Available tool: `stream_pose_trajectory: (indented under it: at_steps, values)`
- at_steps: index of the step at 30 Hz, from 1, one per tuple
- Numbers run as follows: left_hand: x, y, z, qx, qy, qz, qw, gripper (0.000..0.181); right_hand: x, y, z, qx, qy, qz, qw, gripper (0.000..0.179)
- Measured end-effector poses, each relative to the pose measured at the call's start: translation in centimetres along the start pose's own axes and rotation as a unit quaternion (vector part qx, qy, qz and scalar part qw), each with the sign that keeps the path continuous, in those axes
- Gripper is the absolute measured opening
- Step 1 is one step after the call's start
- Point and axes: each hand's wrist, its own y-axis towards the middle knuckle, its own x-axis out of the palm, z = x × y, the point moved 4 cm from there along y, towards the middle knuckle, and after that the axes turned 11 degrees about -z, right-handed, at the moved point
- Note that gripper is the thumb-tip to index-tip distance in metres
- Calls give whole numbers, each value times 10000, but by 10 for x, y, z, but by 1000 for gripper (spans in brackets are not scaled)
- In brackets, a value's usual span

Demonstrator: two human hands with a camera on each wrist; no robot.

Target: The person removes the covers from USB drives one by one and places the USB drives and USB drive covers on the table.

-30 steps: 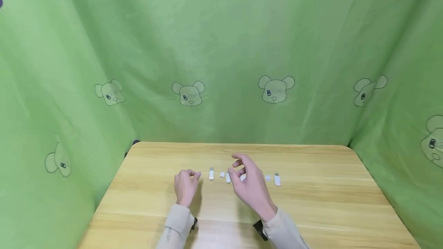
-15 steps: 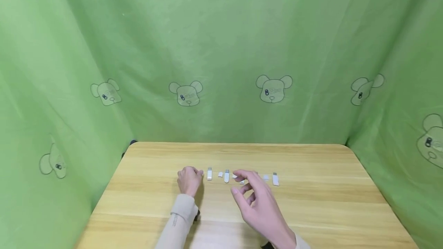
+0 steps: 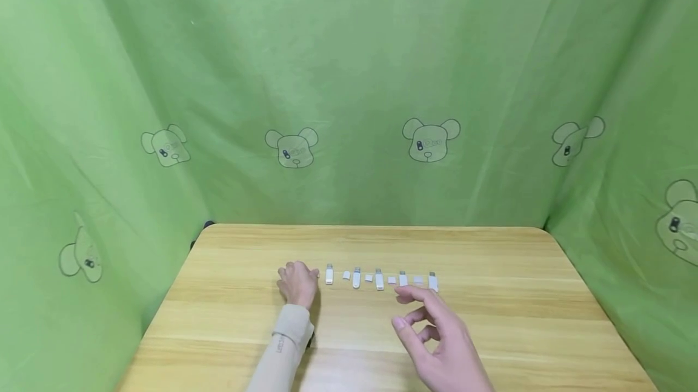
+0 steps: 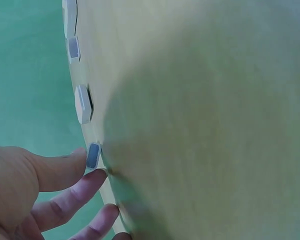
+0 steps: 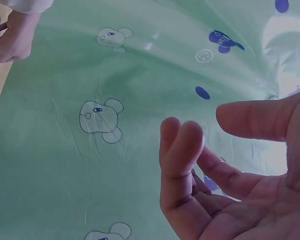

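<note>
My left hand (image 3: 298,283) is at the left end of a row of small white pieces on the table. In the left wrist view, its thumb and index finger pinch a small white USB stick cap (image 4: 93,156) whose dark opening faces the camera. Other fingertips touch the tabletop. Right of this hand stands a white USB stick (image 3: 329,275), then a cap (image 3: 346,275), and further sticks and caps alternate along the row. My right hand (image 3: 444,340) hovers in front of the row's right end. Its fingers are loosely bent, with nothing between them and the thumb.
The pieces lie on a wooden table (image 3: 349,337) with rounded far corners. Green fabric (image 3: 354,77) printed with bear heads hangs behind it and at both sides. The row's rightmost stick (image 3: 433,281) is partly near the right hand's fingers.
My right hand has drawn back toward the front right, uncovering the middle sticks and caps. The left hand has shifted slightly forward and right, close to the leftmost stick.
</note>
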Motion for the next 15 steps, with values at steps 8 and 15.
stream_pose_trajectory:
  at_steps: [8, 15]
  values:
    - [0, 1, -2, 19, 78, 67, 9999, 31, -9, -9, 4, 293, 182, 36, 9994, 36]
    - [-3, 1, -5, 73, -345, 45, 9994, 29, -24, -10, 20, 505, -134, 156, 9985, 33]
